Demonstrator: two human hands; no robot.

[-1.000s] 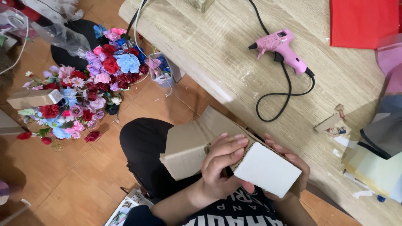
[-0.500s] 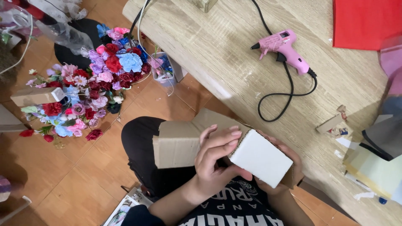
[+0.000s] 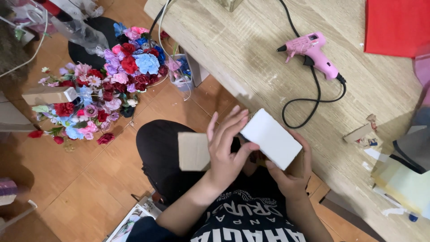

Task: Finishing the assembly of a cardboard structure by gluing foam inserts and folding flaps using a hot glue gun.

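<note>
Cardboard box (image 3: pixel 193 151) held between both hands, left hand (image 3: pixel 226 150) grip across front, right hand (image 3: pixel 291 175) beneath

We've got 1 view only, head cam, looking steeply down from above the person's lap, close to both hands (image 3: pixel 228 152) w/ wooden floor (image 3: pixel 89 188) at left & the table (image 3: pixel 251 49) running across top right; no 2nd view, so nothing is shared
</note>
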